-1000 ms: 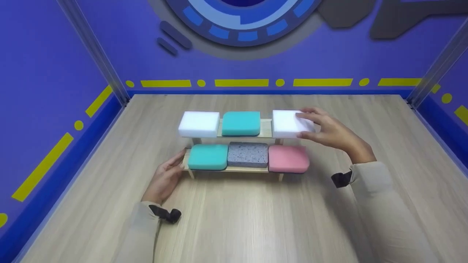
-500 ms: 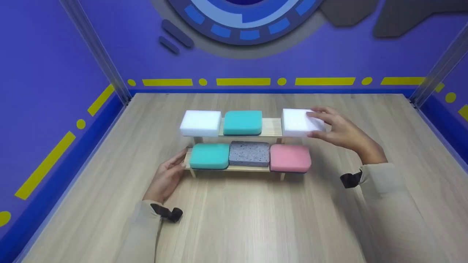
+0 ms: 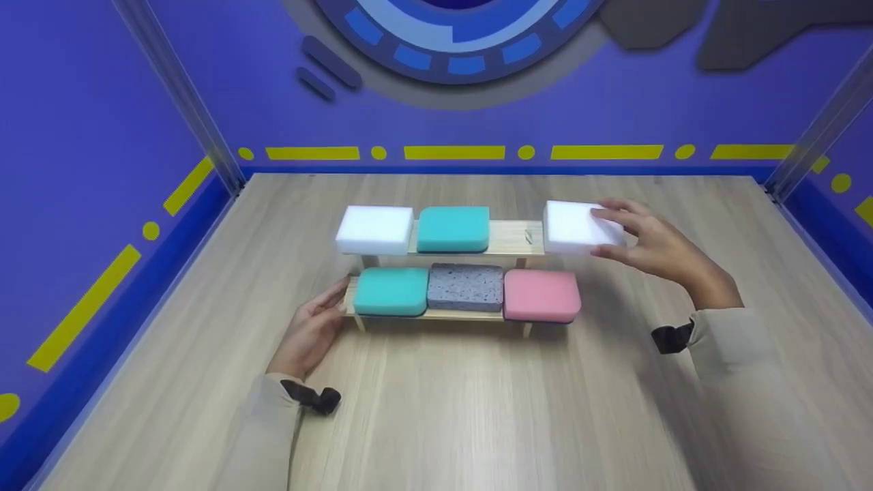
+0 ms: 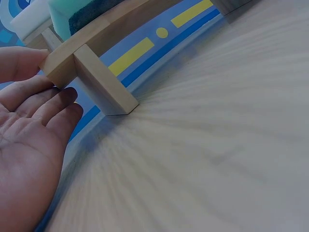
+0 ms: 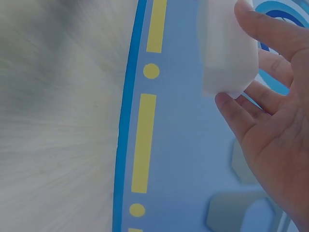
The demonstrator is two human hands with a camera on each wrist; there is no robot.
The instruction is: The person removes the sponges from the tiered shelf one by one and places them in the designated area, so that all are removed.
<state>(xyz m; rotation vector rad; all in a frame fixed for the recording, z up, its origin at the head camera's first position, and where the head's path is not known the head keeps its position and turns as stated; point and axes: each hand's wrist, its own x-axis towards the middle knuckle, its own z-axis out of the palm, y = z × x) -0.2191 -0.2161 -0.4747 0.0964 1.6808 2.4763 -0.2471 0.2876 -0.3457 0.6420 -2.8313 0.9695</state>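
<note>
A two-tier wooden rack (image 3: 510, 239) bears two rows of sponges. My right hand (image 3: 651, 245) holds a white sponge (image 3: 576, 226) at the upper tier's right end, thumb on the near side and fingers behind. In the right wrist view that sponge (image 5: 229, 53) sits between thumb and fingertips. At the lower tier's left end, my left hand (image 3: 312, 334) grips the wooden board (image 4: 65, 58), thumb on top and fingers beneath. Another white sponge (image 3: 374, 228) and a teal sponge (image 3: 453, 228) lie on the upper tier.
Along the lower tier lie a teal sponge (image 3: 391, 291), a speckled grey pumice-like block (image 3: 466, 286) and a pink sponge (image 3: 542, 294) with a dark underside. The rack stands on a wood-grain table (image 3: 450, 402). Blue panels (image 3: 464, 123) close off the back and sides.
My right hand has moved the white sponge to the right, widening the gap to the upper teal sponge and baring more board. The left hand keeps its grip on the rack.
</note>
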